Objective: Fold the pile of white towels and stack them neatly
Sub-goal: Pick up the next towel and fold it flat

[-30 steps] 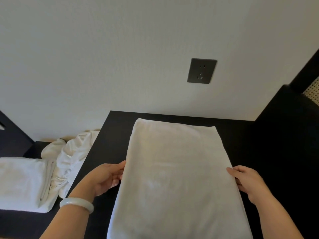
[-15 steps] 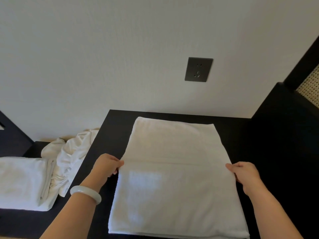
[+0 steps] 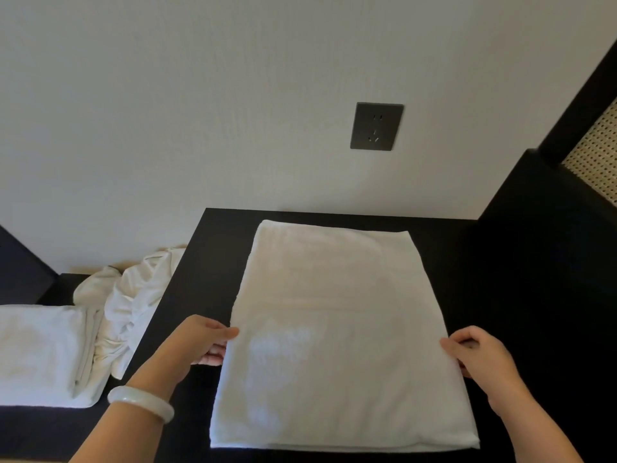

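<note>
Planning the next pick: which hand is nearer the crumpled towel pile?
Left. The left hand holds the flat towel's left edge, just right of the pile; the right hand is across the towel, at its right edge.

Head view. Left hand [image 3: 200, 342]: the fingertips pass beneath the left edge of the towel [image 3: 334, 329] and are largely hidden there. Right hand [image 3: 480, 359]: the fingertips are concealed at the towel's right edge. Both forearms are cut off by the lower frame edge. The towel covers the middle of the desk [image 3: 217, 255], whose near edge lies outside the frame. Folded towel stack [image 3: 40, 349], far left, truncated by the left edge; crumpled towels [image 3: 133, 295] partly hidden behind the desk's side. Woven panel [image 3: 597, 162] truncated at the right edge. The towel's layer count cannot be told
</note>
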